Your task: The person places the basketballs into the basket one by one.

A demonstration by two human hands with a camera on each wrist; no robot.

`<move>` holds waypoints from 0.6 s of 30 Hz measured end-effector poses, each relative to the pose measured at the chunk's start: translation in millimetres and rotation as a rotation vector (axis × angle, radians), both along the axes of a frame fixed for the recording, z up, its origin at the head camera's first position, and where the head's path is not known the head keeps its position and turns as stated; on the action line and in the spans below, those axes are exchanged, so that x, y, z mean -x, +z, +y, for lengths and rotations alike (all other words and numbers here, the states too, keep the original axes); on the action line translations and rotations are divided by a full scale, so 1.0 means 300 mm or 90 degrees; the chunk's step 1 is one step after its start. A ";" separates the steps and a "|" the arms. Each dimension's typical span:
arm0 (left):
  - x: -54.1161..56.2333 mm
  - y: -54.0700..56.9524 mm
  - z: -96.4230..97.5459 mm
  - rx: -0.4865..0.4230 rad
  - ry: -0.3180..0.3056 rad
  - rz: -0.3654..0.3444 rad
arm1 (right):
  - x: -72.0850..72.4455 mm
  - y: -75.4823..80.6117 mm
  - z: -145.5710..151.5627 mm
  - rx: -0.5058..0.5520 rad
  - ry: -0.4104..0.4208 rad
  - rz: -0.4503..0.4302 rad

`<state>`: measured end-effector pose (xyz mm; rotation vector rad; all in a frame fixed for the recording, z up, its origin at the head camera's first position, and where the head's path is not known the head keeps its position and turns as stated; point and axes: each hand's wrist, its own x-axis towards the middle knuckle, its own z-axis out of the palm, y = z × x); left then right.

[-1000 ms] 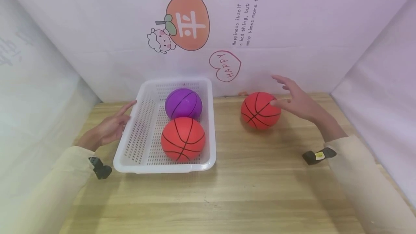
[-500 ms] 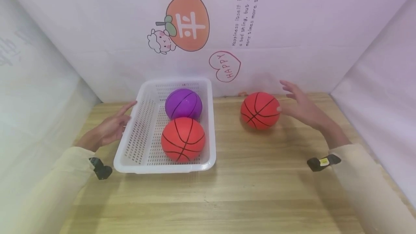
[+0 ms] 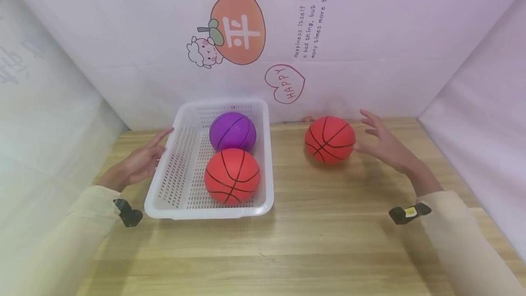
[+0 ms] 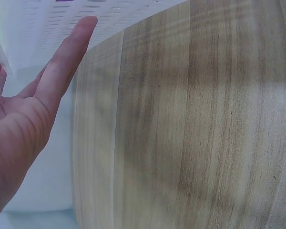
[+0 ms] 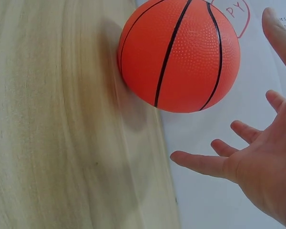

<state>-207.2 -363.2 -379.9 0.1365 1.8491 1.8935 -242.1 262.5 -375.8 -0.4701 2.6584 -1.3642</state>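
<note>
A white plastic basket (image 3: 269,168) stands on the left half of the table. Inside it, a purple ball (image 3: 232,131) lies behind a red basketball (image 3: 232,176). My left hand (image 3: 141,162) is at the basket's left rim, its index finger stretched along the edge; in the left wrist view a straight finger (image 4: 62,67) lies by the slotted wall. Right of the basket, a second red basketball (image 3: 330,140) rests on the table near the back. Beside that ball my right hand (image 3: 384,143) is spread, and the right wrist view shows its fingers apart from the ball (image 5: 181,57).
The wooden table (image 3: 320,241) ends at a white printed cloth (image 3: 370,22) behind the ball and basket. White cloth also rises at both sides. Each sleeve carries a black wrist camera, such as the right one (image 3: 409,213).
My right hand has drawn back to the right and slightly nearer, so its thumb no longer overlaps the ball. The left hand, basket and balls look unmoved.
</note>
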 end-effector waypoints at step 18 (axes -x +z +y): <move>0.002 0.002 0.003 0.013 -0.001 0.005 | 0.029 -0.069 -0.009 0.085 0.027 -0.025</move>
